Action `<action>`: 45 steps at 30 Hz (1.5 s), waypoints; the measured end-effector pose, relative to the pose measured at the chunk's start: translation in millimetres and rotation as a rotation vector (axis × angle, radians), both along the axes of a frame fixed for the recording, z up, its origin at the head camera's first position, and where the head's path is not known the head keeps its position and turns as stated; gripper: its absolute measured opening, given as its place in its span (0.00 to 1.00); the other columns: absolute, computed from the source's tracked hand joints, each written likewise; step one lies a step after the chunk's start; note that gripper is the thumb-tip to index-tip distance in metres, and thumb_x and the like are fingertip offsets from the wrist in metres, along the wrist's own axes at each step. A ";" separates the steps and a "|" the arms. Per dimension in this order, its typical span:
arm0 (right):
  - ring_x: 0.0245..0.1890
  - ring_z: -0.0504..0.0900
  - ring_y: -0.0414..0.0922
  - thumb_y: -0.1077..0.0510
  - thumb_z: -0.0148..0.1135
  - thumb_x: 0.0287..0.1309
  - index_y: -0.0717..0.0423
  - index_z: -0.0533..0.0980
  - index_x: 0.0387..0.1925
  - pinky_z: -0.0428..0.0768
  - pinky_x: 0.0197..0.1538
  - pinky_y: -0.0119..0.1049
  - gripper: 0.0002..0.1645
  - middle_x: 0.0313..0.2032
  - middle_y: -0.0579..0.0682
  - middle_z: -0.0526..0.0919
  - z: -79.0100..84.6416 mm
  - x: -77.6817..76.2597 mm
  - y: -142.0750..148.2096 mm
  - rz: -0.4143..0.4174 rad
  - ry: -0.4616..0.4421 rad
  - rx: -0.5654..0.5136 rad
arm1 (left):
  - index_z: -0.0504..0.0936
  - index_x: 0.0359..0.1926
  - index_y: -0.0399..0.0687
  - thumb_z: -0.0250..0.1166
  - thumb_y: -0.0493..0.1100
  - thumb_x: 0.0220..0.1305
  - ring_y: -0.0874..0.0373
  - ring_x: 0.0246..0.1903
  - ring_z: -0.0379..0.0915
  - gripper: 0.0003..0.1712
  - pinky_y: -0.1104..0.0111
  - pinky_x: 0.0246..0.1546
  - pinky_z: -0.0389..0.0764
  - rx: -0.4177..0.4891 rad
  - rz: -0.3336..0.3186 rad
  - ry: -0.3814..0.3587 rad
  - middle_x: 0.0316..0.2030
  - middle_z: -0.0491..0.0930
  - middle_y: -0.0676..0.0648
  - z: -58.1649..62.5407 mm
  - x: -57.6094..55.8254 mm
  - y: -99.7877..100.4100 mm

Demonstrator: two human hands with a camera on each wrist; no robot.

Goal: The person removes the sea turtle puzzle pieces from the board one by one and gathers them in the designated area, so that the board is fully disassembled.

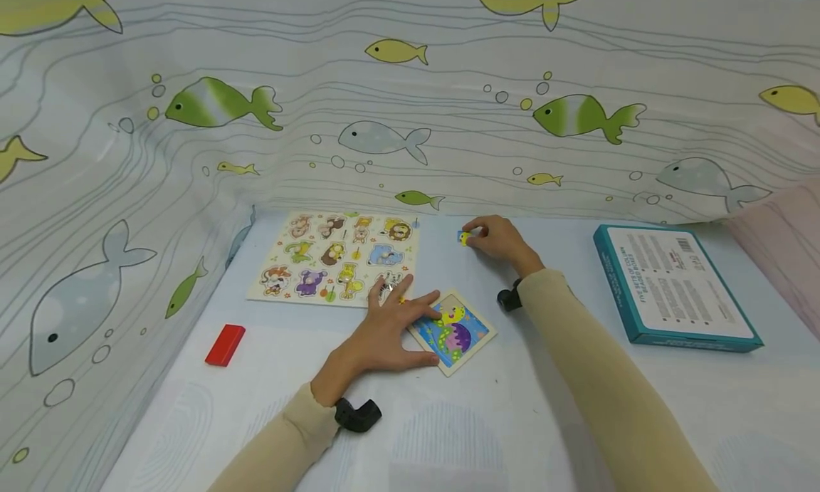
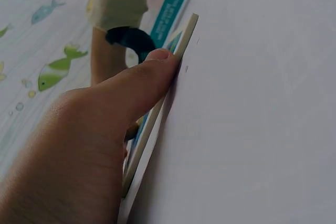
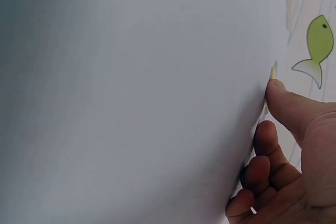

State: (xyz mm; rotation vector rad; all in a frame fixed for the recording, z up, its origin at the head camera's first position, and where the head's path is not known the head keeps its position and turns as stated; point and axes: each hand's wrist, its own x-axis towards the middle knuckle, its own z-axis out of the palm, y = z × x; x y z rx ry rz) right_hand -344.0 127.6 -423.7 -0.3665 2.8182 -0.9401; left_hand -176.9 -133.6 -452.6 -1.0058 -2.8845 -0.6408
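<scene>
A small square jigsaw puzzle (image 1: pixel 475 328) with a yellow chick in a purple eggshell lies turned at an angle on the table, part of its tray bare near the top. My left hand (image 1: pixel 384 335) rests beside it with fingers spread, thumb and index finger on its left edge. In the left wrist view the left thumb (image 2: pixel 152 72) touches the rim of the wooden puzzle tray (image 2: pixel 185 38). Farther back, my right hand (image 1: pixel 500 239) pinches a small blue and yellow puzzle piece (image 1: pixel 463 238) at the table surface. From the right wrist only the edge of this piece (image 3: pixel 273 72) shows.
An animal peg board (image 1: pixel 270 293) lies behind the left hand, whose fingertips overlap its corner. A red block (image 1: pixel 225 345) sits at left, and a teal and white box (image 1: pixel 685 285) at right. A fish-print sheet (image 1: pixel 448 122) hangs behind the table.
</scene>
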 end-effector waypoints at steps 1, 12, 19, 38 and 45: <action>0.39 0.72 0.49 0.55 0.64 0.67 0.51 0.81 0.60 0.69 0.40 0.38 0.21 0.42 0.56 0.80 0.1 0.0 0.3 0.001 0.002 0.000 | 0.77 0.64 0.70 0.66 0.76 0.52 0.43 0.82 0.40 0.40 0.34 0.73 0.29 0.005 -0.002 -0.002 0.76 0.62 0.61 -0.3 0.0 0.3; 0.38 0.71 0.48 0.51 0.62 0.69 0.50 0.78 0.64 0.70 0.39 0.38 0.24 0.40 0.55 0.78 -2.7 9.6 4.9 -0.016 0.003 -0.052 | 0.68 0.74 0.62 0.70 0.78 0.47 0.44 0.82 0.41 0.56 0.37 0.74 0.27 0.030 0.015 -0.001 0.59 0.81 0.67 -5.3 -2.5 0.4; 0.34 0.73 0.46 0.51 0.63 0.68 0.53 0.81 0.57 0.72 0.37 0.35 0.20 0.38 0.53 0.81 1.9 41.5 15.5 0.111 -0.036 -0.118 | 0.65 0.76 0.60 0.70 0.78 0.48 0.45 0.82 0.41 0.59 0.37 0.75 0.27 0.022 0.018 -0.002 0.57 0.82 0.67 -2.4 -5.5 1.3; 0.45 0.74 0.45 0.61 0.70 0.61 0.49 0.85 0.53 0.74 0.49 0.39 0.18 0.45 0.47 0.82 2.7 107.5 7.9 0.453 -0.025 -0.102 | 0.77 0.57 0.66 0.67 0.79 0.51 0.42 0.81 0.40 0.38 0.36 0.74 0.28 -0.007 0.040 0.013 0.77 0.62 0.58 -0.5 -3.3 5.6; 0.42 0.70 0.46 0.63 0.68 0.61 0.47 0.84 0.56 0.68 0.45 0.38 0.22 0.45 0.47 0.82 0.2 112.2 7.1 0.462 -0.009 -0.080 | 0.77 0.56 0.66 0.67 0.77 0.52 0.40 0.81 0.42 0.36 0.34 0.73 0.29 0.015 0.021 0.017 0.76 0.64 0.57 -3.7 -2.1 5.9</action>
